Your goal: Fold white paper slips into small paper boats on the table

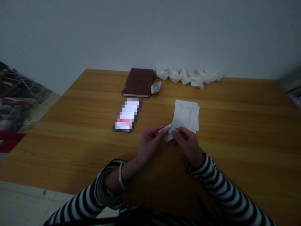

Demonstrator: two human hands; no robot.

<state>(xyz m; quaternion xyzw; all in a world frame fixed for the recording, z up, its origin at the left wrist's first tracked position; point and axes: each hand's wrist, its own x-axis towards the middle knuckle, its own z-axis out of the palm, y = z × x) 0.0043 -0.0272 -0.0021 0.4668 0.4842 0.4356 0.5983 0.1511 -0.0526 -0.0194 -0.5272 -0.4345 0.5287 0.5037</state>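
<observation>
I'm watching the left hand (152,142) and right hand (187,142) closely pinching a part-folded paper (169,135). Folded boats (185,78) are sitting by the wall (150,34); flat sheets (187,116) are lying unfolded.

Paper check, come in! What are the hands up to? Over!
Left hand and right hand: both pinching the small paper. Sheets lying just beyond. Phone off to the left, seemingly not in the way.
</observation>
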